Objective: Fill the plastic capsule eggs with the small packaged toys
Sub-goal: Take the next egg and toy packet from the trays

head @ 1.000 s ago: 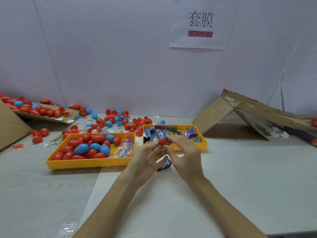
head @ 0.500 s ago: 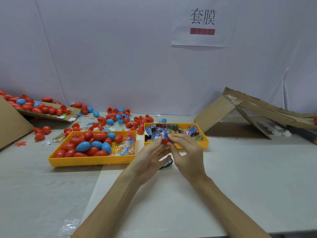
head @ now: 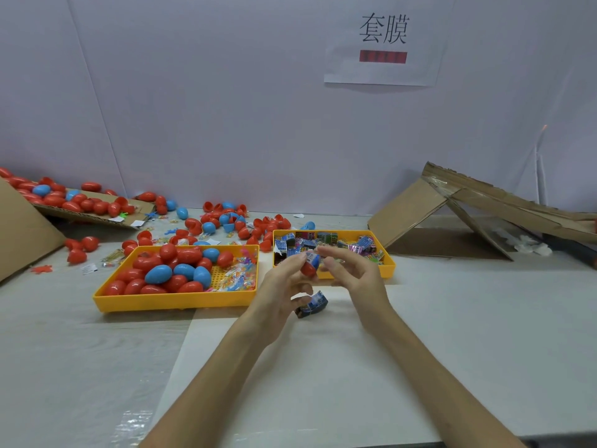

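Note:
My left hand [head: 282, 287] is raised above the table and pinches a red egg half [head: 307, 270]. A small blue packaged toy [head: 312, 258] sticks out of its top. My right hand [head: 353, 274] is beside it with fingers spread, and its index finger and thumb tips are at the packet's right edge. Another blue packaged toy [head: 311, 305] lies on the table under my hands. Behind them, a yellow tray [head: 389, 265] holds several packaged toys. To the left, a larger yellow tray [head: 174, 300] holds red and blue eggs [head: 158, 274] and clear toy packets.
Loose red and blue eggs [head: 226, 221] and egg halves lie scattered at the back by the wall. A cardboard flap [head: 80, 215] at the far left carries more eggs. Collapsed cardboard [head: 452, 208] leans at the right. A white sheet [head: 290, 367] covers the table in front.
My right hand's fingers have loosened from the egg and spread. The egg half with the toy has tilted slightly in my left hand. The camera has come a little closer.

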Action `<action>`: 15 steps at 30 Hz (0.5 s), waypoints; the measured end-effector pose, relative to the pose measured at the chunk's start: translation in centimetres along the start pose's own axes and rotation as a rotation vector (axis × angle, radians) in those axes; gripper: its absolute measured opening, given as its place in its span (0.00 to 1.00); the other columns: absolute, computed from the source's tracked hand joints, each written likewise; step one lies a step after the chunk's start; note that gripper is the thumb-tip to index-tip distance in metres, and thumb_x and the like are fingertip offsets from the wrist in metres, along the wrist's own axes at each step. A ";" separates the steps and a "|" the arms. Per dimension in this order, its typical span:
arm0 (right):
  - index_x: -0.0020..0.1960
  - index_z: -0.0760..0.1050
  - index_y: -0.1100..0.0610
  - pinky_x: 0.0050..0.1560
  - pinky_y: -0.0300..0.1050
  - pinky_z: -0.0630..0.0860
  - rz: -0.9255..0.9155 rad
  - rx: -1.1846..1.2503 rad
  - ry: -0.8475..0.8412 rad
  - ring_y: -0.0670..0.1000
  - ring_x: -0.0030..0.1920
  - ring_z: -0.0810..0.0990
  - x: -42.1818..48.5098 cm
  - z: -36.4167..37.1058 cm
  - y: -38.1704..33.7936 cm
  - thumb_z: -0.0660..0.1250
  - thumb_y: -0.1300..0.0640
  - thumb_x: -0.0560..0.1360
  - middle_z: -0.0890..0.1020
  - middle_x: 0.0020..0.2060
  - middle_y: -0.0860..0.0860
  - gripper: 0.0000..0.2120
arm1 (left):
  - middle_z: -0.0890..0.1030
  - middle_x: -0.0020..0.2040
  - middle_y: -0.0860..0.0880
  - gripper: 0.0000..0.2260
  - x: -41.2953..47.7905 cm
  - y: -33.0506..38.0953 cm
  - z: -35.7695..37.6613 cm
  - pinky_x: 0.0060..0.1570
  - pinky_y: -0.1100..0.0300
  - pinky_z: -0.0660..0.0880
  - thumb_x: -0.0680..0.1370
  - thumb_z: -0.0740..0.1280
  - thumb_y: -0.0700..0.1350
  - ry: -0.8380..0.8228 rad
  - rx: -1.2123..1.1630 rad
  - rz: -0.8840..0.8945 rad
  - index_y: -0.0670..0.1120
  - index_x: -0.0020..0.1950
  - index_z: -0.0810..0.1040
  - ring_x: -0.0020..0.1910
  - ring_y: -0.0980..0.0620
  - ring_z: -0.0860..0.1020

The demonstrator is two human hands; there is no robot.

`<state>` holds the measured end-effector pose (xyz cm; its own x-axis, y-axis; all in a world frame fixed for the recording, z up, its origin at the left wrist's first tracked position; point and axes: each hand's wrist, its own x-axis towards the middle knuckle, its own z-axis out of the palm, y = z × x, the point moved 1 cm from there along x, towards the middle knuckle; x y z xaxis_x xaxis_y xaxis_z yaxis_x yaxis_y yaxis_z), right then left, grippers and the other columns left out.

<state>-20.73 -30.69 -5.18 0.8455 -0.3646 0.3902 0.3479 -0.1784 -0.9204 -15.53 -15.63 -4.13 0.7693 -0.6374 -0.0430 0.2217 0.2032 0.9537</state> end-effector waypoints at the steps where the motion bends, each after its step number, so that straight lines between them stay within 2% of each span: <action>1: 0.60 0.83 0.53 0.55 0.55 0.82 0.026 0.003 -0.019 0.52 0.55 0.84 0.0 -0.1 0.0 0.70 0.56 0.78 0.86 0.54 0.49 0.11 | 0.79 0.38 0.47 0.14 0.0 0.0 0.0 0.48 0.55 0.72 0.82 0.63 0.56 -0.010 0.007 0.009 0.45 0.55 0.77 0.36 0.53 0.74; 4: 0.57 0.83 0.51 0.50 0.47 0.82 0.055 0.021 -0.057 0.49 0.49 0.85 -0.2 0.1 0.1 0.70 0.57 0.77 0.87 0.50 0.49 0.09 | 0.79 0.38 0.46 0.18 0.3 -0.4 0.1 0.47 0.54 0.73 0.84 0.60 0.55 -0.012 0.040 0.041 0.42 0.62 0.75 0.35 0.52 0.75; 6: 0.55 0.83 0.52 0.48 0.44 0.82 0.044 0.028 -0.039 0.49 0.46 0.86 -0.2 0.0 0.2 0.72 0.59 0.76 0.87 0.48 0.50 0.08 | 0.83 0.38 0.45 0.17 0.5 -0.6 0.3 0.40 0.58 0.76 0.86 0.56 0.53 0.059 0.155 0.084 0.40 0.60 0.75 0.34 0.52 0.79; 9: 0.52 0.84 0.55 0.46 0.43 0.82 0.041 0.037 -0.006 0.50 0.47 0.86 -0.1 -0.2 0.2 0.74 0.59 0.74 0.87 0.47 0.51 0.07 | 0.85 0.39 0.48 0.13 0.6 -1.1 0.5 0.33 0.64 0.78 0.87 0.55 0.50 0.167 0.333 0.227 0.45 0.54 0.76 0.35 0.52 0.82; 12: 0.50 0.84 0.56 0.49 0.50 0.84 0.041 0.046 0.048 0.53 0.48 0.86 0.0 -0.3 0.3 0.76 0.55 0.70 0.87 0.45 0.52 0.10 | 0.84 0.44 0.51 0.05 0.8 -1.4 0.5 0.38 0.63 0.81 0.84 0.63 0.49 0.179 0.328 0.307 0.52 0.56 0.78 0.41 0.53 0.85; 15: 0.49 0.84 0.56 0.49 0.52 0.84 0.031 0.086 0.052 0.57 0.48 0.86 0.0 -0.4 0.3 0.76 0.53 0.69 0.87 0.44 0.55 0.10 | 0.85 0.49 0.52 0.06 0.8 -1.3 0.2 0.43 0.63 0.81 0.81 0.69 0.46 0.159 0.316 0.331 0.52 0.57 0.82 0.47 0.54 0.85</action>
<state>-20.81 -31.12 -5.49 0.8347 -0.4162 0.3606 0.3575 -0.0884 -0.9297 -15.35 -16.55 -5.31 0.8555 -0.4497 0.2566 -0.2244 0.1246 0.9665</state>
